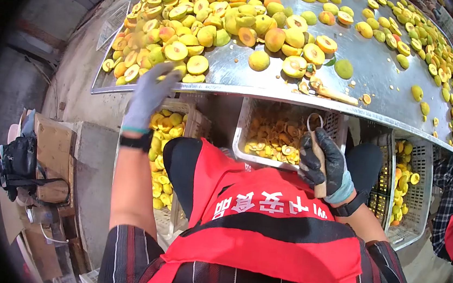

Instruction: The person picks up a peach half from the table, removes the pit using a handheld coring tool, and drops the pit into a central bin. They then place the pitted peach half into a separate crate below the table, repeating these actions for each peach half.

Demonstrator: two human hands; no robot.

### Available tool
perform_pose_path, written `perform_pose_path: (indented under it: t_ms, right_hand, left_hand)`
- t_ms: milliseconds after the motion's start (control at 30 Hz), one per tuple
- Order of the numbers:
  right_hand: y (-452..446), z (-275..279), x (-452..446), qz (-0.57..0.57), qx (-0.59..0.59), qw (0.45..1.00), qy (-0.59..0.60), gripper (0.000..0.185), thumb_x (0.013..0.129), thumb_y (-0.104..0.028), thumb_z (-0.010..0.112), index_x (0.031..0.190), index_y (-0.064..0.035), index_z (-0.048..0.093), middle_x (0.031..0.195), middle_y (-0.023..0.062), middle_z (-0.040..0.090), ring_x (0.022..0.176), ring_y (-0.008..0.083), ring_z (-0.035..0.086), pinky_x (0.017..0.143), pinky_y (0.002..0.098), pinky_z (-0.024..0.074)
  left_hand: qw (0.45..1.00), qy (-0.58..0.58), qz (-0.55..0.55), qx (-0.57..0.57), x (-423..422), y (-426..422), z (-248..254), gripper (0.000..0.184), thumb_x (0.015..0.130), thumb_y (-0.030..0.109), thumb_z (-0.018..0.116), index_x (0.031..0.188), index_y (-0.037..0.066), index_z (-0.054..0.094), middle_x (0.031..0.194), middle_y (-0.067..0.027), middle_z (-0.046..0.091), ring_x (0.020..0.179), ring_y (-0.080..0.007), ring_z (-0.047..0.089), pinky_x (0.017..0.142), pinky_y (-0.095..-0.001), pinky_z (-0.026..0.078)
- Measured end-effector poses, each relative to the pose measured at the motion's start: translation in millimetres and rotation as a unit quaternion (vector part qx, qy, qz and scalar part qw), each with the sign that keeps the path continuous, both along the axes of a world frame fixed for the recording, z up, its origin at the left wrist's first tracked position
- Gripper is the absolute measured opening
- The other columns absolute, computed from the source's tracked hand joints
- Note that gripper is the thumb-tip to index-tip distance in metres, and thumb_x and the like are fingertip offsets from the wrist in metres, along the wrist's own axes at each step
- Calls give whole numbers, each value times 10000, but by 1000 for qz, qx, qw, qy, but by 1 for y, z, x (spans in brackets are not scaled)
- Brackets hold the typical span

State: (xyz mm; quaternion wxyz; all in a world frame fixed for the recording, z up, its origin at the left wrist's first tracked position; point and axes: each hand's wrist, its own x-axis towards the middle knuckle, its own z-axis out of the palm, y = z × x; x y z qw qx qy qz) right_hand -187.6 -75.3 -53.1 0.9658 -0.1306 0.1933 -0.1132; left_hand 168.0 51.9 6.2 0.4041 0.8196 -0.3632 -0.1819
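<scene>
My right hand (325, 164), in a dark coated glove, is closed around the wooden handle of a ring-ended pitting tool (321, 160). The tool's metal loop points up and away, above a white crate (241, 156) of peach scraps (276, 135). My left hand (152, 93), in a grey glove, is at the metal table's front edge, beside a heap of halved yellow peaches (176, 51). Motion blurs its fingers, so whether they hold anything is unclear. Below it stands another crate (180, 213) filled with peach halves (162, 157).
The metal table (232, 76) spans the far side, with more peaches (449, 92) along its right. A wooden-handled object (337, 95) lies near its edge among scraps. Another crate (420, 198) stands right, near a person's plaid sleeve (449, 187). Boxes and a black bag (17, 162) sit left.
</scene>
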Motion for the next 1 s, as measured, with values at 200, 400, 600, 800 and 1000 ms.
perform_pose_path:
  t_ms: [200, 400, 600, 800, 1000]
  right_hand:
    - [12, 17, -1, 9, -134, 988, 76, 355, 937, -378, 382, 898, -46, 500, 551, 61, 469, 333, 144, 395, 321, 266, 345]
    - [5, 9, -4, -6, -209, 973, 97, 359, 925, -392, 411, 918, -46, 506, 560, 52, 481, 343, 135, 414, 324, 267, 352]
    - [-14, 18, 43, 0, -152, 981, 123, 366, 880, -442, 491, 930, -82, 541, 556, 3, 471, 417, 108, 453, 402, 231, 397]
    - [3, 25, 50, -8, -256, 961, 108, 327, 860, -365, 565, 1018, -80, 556, 689, 12, 548, 519, 84, 516, 432, 206, 423]
    - [17, 21, 63, -75, -510, 831, 208, 391, 822, -264, 634, 1103, -31, 495, 840, 74, 605, 624, 168, 589, 556, 312, 496]
  left_hand:
    - [904, -267, -62, 327, 14, -89, -39, 559, 713, 403, 612, 1153, 66, 533, 1074, -199, 585, 984, -336, 565, 839, -406, 435]
    - [992, -95, -48, 63, -16, -88, -32, 387, 802, 172, 608, 1153, 34, 524, 941, -127, 628, 805, -175, 629, 668, -300, 495]
    - [917, 177, -336, -117, -124, -52, -20, 406, 817, -39, 501, 1215, 29, 461, 1115, -56, 525, 966, -101, 516, 802, -232, 443]
    - [853, 351, -291, -255, -159, -32, -36, 463, 849, 81, 509, 1291, 49, 378, 1204, -100, 476, 1094, -175, 479, 921, -294, 409]
    - [767, 527, -144, -338, -181, -35, -45, 550, 924, 458, 357, 1320, 78, 327, 1182, -118, 514, 902, -143, 574, 622, -220, 504]
